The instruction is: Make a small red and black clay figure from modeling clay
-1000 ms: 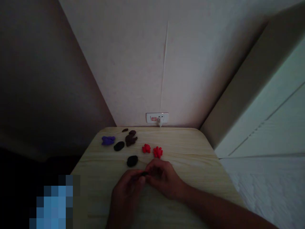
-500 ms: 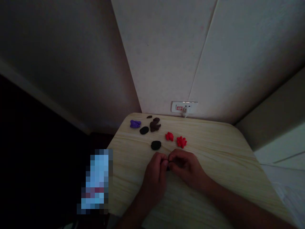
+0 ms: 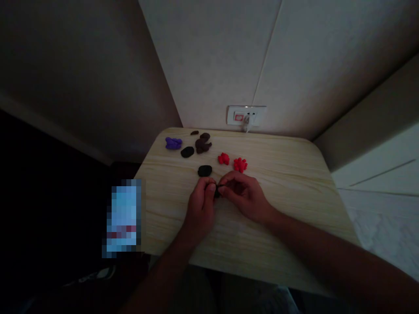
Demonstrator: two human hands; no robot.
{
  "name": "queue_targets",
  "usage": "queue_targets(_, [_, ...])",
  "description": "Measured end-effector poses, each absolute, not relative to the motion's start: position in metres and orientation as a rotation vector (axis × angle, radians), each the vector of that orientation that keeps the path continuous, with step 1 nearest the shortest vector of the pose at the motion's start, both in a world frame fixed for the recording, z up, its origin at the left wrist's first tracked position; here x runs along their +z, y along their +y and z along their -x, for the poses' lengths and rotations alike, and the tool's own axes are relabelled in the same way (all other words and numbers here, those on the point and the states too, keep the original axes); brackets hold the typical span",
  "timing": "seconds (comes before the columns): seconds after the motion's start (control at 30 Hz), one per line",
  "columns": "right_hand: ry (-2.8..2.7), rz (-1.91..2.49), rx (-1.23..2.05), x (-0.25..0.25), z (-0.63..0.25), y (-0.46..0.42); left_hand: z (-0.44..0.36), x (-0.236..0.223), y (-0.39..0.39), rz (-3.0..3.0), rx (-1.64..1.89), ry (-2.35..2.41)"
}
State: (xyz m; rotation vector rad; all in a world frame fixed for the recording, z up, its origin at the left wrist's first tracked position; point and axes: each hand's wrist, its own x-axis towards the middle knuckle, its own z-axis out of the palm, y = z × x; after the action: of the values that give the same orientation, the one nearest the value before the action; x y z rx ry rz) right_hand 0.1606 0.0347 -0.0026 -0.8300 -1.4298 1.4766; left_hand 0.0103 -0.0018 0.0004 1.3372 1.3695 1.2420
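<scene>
My left hand (image 3: 200, 206) and my right hand (image 3: 246, 197) meet above the wooden tabletop, fingertips almost touching. Between them is a small piece of black modelling clay (image 3: 217, 192), pinched from both sides and largely covered by the fingers. Both hands are closed in a pinch. Just beyond the left fingertips lies a flat black clay oval (image 3: 204, 171). Two knobbly red clay lumps (image 3: 224, 158) rest past the right hand, the spikier red one (image 3: 240, 165) being closest to it.
Farther back on the table (image 3: 288, 174) are a second black oval (image 3: 187, 151), brown clay lumps (image 3: 203, 145), a brown sliver (image 3: 194, 132) and a purple clay lump (image 3: 173, 143). A wall socket (image 3: 246, 115) with a plug sits behind. A blurred bright patch (image 3: 122, 218) is at left.
My view has tilted down, so the table and hands appear higher and more of the near edge shows. Both hands keep pinching the black clay; the other pieces lie as before.
</scene>
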Motion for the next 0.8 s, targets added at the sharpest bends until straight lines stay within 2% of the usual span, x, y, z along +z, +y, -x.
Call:
queue_targets(0.23, [-1.491,0.802,1.341,-0.007,-0.162,0.038,-0.004,0.0,0.001,-1.25,1.247,1.301])
queue_targets(0.43, [-1.79,0.802,0.945,-0.002,-0.169,0.042,0.003,-0.004,0.003,-1.207,1.256,1.449])
queue_targets(0.8, [-1.796,0.855,0.948,-0.007,-0.173,0.043,0.007,-0.003,0.004,-1.277,1.227,1.5])
